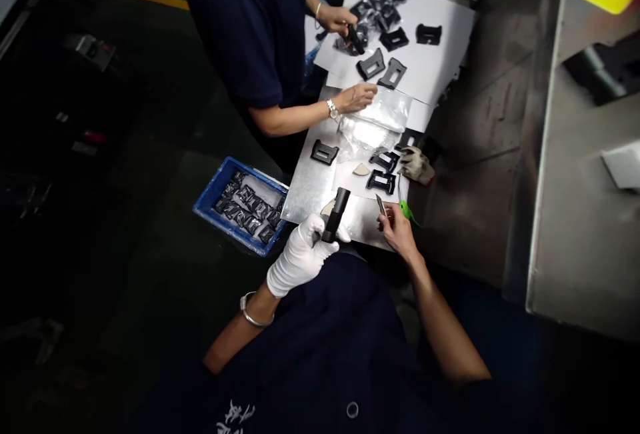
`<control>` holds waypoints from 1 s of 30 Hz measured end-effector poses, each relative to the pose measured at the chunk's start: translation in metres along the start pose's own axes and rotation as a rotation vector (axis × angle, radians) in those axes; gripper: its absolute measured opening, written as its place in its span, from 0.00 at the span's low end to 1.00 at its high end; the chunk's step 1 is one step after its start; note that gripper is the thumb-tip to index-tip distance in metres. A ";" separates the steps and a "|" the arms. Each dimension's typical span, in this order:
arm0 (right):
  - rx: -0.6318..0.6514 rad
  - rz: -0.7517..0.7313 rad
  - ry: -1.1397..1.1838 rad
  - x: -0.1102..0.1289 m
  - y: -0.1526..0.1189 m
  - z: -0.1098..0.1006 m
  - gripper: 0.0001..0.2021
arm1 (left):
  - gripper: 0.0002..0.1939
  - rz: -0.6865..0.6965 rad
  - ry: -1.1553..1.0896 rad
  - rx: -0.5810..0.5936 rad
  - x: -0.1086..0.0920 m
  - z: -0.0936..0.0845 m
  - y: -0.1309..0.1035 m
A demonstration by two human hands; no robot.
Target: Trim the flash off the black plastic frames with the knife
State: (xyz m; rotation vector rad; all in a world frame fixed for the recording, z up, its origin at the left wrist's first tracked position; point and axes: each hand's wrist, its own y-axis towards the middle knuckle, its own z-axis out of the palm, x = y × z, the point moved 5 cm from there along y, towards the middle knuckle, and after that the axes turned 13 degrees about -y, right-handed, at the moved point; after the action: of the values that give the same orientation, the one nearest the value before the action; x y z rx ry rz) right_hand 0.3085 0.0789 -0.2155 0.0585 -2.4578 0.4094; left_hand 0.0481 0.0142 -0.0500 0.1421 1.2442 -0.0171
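Note:
My left hand (303, 254), in a white glove, grips a black plastic part (337, 215) and holds it tilted above the near end of the table. To its right, my bare right hand (399, 229) is closed on a small craft knife (381, 205), its blade pointing up and away from me. Black frame-shaped parts lie just beyond: one (381, 181) on white paper, another (384, 160) behind it, and one (325, 152) on the bare metal at left. A green-handled tool (406, 209) lies beside my right hand.
A co-worker's hands (357, 97) work across the table, near clear plastic bags (373, 133) and several more black parts (393, 73). A blue bin (210, 204) of bagged parts stands at left. A crumpled work glove (417, 165) lies at the table's right edge; a metal counter (575, 254) is further right.

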 end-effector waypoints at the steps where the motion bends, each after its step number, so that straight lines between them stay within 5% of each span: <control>1: -0.035 -0.011 0.076 0.010 -0.014 -0.012 0.12 | 0.08 -0.004 0.016 0.028 -0.002 0.001 0.003; 6: -0.197 -0.051 0.288 0.062 -0.081 -0.065 0.09 | 0.10 -0.181 0.043 0.115 0.000 0.011 0.015; 10: -0.293 -0.018 0.268 0.084 -0.124 -0.085 0.08 | 0.19 -0.311 -0.202 0.118 0.015 0.030 0.017; 19: -0.451 0.166 0.256 0.084 -0.211 -0.086 0.06 | 0.27 -0.818 -0.651 0.159 0.057 0.070 -0.006; 24: -0.500 0.255 0.269 0.076 -0.236 -0.080 0.07 | 0.18 -0.891 -0.708 0.045 0.071 0.072 -0.008; 30: -0.501 0.268 0.247 0.076 -0.235 -0.079 0.07 | 0.11 -0.869 -0.620 0.027 0.073 0.068 -0.007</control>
State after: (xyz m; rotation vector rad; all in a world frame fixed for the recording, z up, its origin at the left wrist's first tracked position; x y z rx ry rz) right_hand 0.3276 -0.1164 -0.0458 -0.5045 -2.2556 -0.0944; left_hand 0.1346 0.0040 -0.0985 -0.3678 0.6064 -0.7742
